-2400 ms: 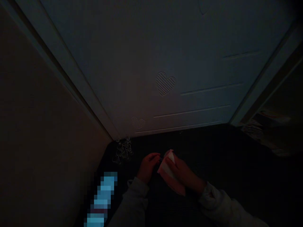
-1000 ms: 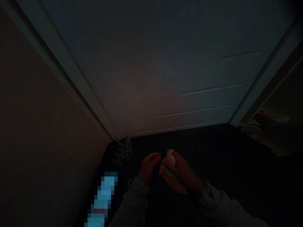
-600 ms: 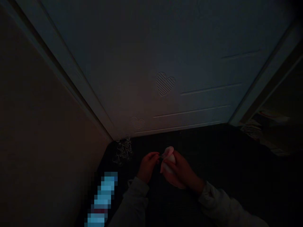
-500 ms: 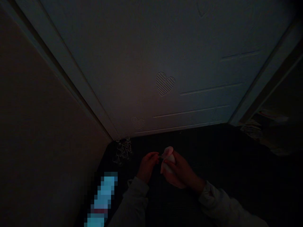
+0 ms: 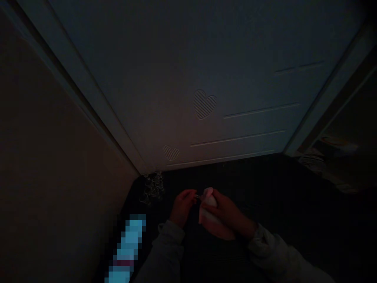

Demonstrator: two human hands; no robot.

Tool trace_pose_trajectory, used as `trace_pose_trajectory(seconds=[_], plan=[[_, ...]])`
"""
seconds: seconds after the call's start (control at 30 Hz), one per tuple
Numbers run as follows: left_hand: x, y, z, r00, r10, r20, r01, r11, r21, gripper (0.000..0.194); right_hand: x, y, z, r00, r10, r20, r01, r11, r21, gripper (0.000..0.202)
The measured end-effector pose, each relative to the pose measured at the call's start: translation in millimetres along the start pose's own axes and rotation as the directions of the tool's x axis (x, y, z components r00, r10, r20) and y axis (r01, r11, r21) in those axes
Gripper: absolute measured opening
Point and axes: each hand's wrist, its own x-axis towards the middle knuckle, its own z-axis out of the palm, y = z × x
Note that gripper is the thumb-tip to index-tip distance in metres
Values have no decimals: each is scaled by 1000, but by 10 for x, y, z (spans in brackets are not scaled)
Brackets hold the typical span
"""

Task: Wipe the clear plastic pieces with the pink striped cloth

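Observation:
The picture is very dark. My left hand (image 5: pixel 182 207) is closed in a pinch on the thin, clear stem of what looks like a small stemmed glass (image 5: pixel 198 196). My right hand (image 5: pixel 231 213) is closed around a pink and white cloth (image 5: pixel 217 226), which is bunched at the glass's other end and hides it. A loose part of the cloth hangs below my right fingers. Several small clear stemmed glasses (image 5: pixel 153 188) stand close together on the dark surface, to the left and beyond my left hand.
A pale door (image 5: pixel 176 78) with heart shapes and grooved lines rises behind the dark surface (image 5: pixel 212 259). A wall (image 5: pixel 53 157) borders it on the left. A bright, pixelated strip (image 5: pixel 126 247) is at lower left. Dim items (image 5: pixel 315 159) lie at the right.
The cloth's top edge has folded down over the glass end, and its loose part hangs slightly lower and further right. Both hands stay nearly in place.

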Motion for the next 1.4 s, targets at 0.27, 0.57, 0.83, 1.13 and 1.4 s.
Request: trace_pose_trajectory(seconds=[0.27,0.57,0.83,1.13,1.4], plan=[[28,22,-38,999,-17,-27,13,991,-137,17,-21,-4,2,999,-45,-1,45,999,14,29],[51,32,-95,1000,-10,24,16,968,-251,17,-13,0,10,998,-68,-21,69,996,62,27],[-2,44,-67,988,-7,151,37,979,-198,15,-3,-1,10,993,-114,11,113,991,65,21],[-5,38,-90,979,-30,204,60,988,-141,15,-31,4,8,995,-95,-7,95,995,28,12],[-7,29,-90,978,-30,208,59,990,-131,14,-25,12,6,998,-64,-24,65,997,47,7]])
